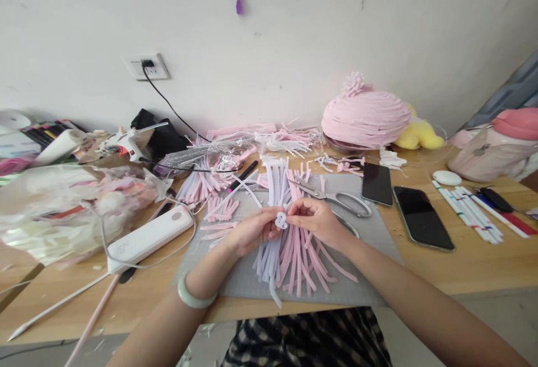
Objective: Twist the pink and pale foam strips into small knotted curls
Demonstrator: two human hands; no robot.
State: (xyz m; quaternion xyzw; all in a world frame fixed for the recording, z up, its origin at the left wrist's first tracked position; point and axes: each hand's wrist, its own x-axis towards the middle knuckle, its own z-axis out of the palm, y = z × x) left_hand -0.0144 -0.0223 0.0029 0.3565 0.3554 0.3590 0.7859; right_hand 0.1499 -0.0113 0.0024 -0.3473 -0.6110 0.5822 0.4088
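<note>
Between both hands is a small white looped piece point(281, 221). My left hand point(256, 230) pinches it from the left, and my right hand point(316, 221) has its fingertips closed on its right side. Beneath the hands, pale lilac strips point(266, 266) and pink strips point(299, 260) fan out over a grey cutting mat point(374, 255). Grey-handled scissors point(348, 201) lie just beyond my right hand, partly over the strips. A pale green bangle rings my left wrist.
Two phones point(377, 183) and several markers point(471, 213) lie at the right. A white power bank point(150, 238) with a cable, a plastic bag point(75, 204) and a glue gun point(128, 144) sit left. A large pink fuzzy bundle point(365, 117) stands behind.
</note>
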